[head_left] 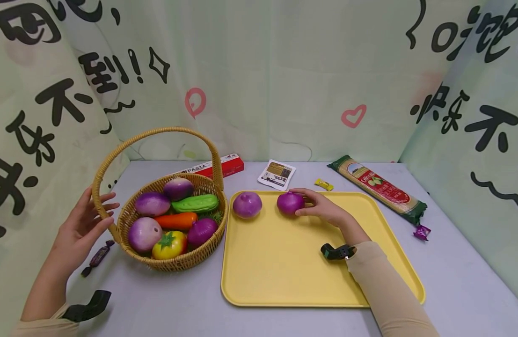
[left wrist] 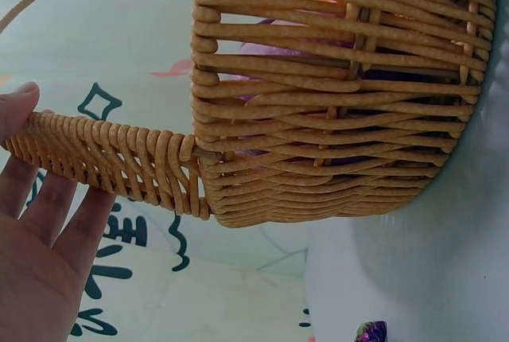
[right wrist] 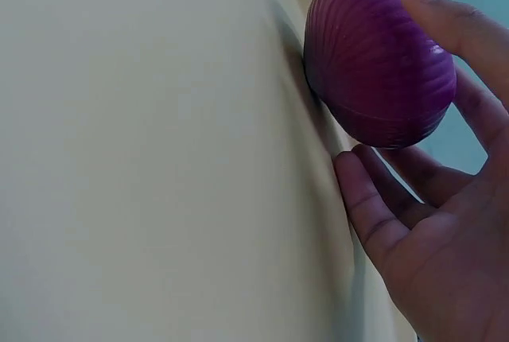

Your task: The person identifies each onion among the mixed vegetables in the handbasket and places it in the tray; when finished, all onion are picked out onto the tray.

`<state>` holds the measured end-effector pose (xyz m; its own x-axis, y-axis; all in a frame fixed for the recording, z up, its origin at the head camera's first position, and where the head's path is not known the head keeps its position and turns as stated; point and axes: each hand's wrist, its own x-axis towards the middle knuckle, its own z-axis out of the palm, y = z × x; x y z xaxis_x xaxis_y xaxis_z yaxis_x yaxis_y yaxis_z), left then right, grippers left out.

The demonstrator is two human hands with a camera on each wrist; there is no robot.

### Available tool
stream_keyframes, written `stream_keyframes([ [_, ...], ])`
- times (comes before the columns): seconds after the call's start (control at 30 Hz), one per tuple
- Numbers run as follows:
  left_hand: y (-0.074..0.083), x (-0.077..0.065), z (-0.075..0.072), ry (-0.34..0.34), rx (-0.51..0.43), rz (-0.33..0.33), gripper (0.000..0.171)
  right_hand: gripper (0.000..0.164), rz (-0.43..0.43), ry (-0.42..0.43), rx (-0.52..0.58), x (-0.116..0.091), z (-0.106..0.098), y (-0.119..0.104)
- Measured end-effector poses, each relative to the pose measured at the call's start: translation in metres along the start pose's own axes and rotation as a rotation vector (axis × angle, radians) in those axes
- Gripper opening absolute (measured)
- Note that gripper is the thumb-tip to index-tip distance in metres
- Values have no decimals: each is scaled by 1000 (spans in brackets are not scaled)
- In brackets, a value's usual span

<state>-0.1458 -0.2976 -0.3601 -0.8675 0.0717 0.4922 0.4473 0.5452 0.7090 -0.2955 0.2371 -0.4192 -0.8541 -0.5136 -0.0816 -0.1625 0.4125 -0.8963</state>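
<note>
On the left, my left hand (head_left: 76, 234) holds the handle (head_left: 99, 187) of a wicker basket (head_left: 174, 266), thumb on one side and fingers behind. The left wrist view shows these fingers (left wrist: 83, 223) against the handle's lower end. In the basket lie several purple round vegetables (head_left: 145, 234), a green cucumber (head_left: 195, 203), a carrot (head_left: 176, 221) and a yellow-red tomato (head_left: 170, 245). My right hand (head_left: 322, 208) holds a purple onion (right wrist: 382, 60) between thumb and fingers, at the back of the yellow tray (head_left: 292, 271). Another purple onion (head_left: 247, 205) sits left of it on the tray.
Behind the basket lies a red-and-white pasta box (head_left: 232, 165). A white packet (head_left: 277, 174) and a yellow candy (head_left: 324, 184) lie behind the tray. To the right are a green-ended noodle pack (head_left: 378, 187) and a purple candy (head_left: 421, 232); a dark wrapped candy (head_left: 98, 257) is near my left hand.
</note>
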Motion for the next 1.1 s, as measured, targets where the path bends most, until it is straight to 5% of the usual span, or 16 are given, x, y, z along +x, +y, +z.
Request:
stream_keyframes([
  [1.1,-2,1,-1,-6,1,-15,83,65,25,87,-53,-1,-7,-4],
])
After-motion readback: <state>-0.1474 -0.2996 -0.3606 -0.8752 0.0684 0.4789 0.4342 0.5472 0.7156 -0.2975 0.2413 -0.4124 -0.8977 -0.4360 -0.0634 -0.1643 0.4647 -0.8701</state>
